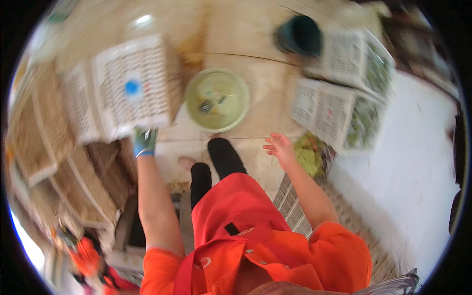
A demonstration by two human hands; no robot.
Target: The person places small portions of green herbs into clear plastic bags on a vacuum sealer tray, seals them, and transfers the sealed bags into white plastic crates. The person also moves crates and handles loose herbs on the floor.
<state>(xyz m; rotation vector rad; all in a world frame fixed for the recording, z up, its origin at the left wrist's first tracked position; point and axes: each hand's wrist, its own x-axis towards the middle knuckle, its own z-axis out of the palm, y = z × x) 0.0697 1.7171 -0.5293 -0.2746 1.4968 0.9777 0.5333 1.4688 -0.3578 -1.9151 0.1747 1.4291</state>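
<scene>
My left hand [144, 141], in a green and blue glove, is at the near edge of a white slatted plastic crate [127, 107]. Blur and the glove hide whether its fingers grip that edge. A blue round patch marks the crate. Bare and holding nothing, my right hand [279, 148] hangs in the air with its fingers apart. Close beside it on the right is a yellow-green leafy bundle [309, 155]. Between and beyond my hands, a pale green plastic basin [191, 112] stands on the tiled floor, with liquid and some dark bits inside.
Two white crates of wrapped greens [328, 110] stand at the right, near a dark green bucket [282, 37] and a white surface [409, 121]. Brown stacked crates [44, 129] line the left. A person in orange [86, 256] is at the lower left.
</scene>
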